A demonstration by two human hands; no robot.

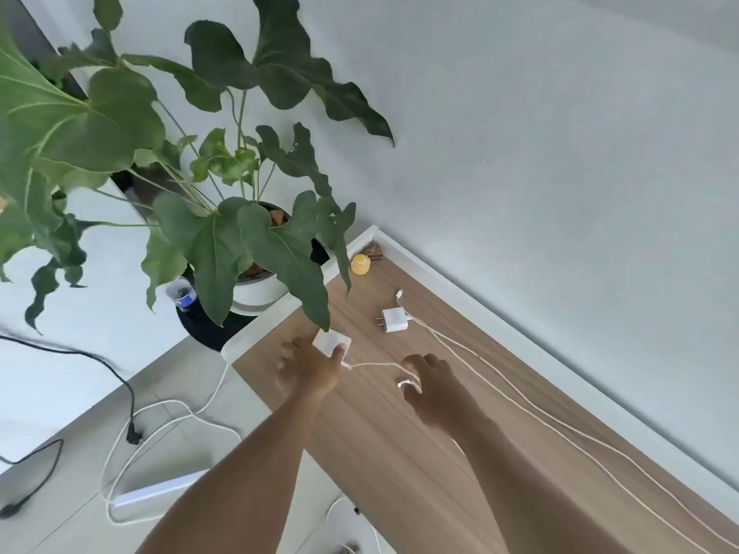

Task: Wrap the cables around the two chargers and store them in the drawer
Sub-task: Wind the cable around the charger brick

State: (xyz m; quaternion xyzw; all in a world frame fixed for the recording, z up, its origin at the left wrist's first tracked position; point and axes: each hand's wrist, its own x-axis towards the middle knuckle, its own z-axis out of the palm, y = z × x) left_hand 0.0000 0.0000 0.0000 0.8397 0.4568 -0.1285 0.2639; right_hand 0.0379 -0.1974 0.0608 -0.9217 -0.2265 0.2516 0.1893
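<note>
Though boxy, smooth white charger [330,341], thin cable [374,365]

Charger [326,338] half hidden under fingers [340,349] — seemingly gripped.

There was only one camera. It sat on the person's head, above the wooden table [392,453], and looked forward and down at it. It was close: the left hand [308,369] and right hand [430,387] showed big over the table. The view was wide and tipped, so the table ran slanted. A plant [224,241] stood left of the table, a wall [560,153] behind it.
</note>
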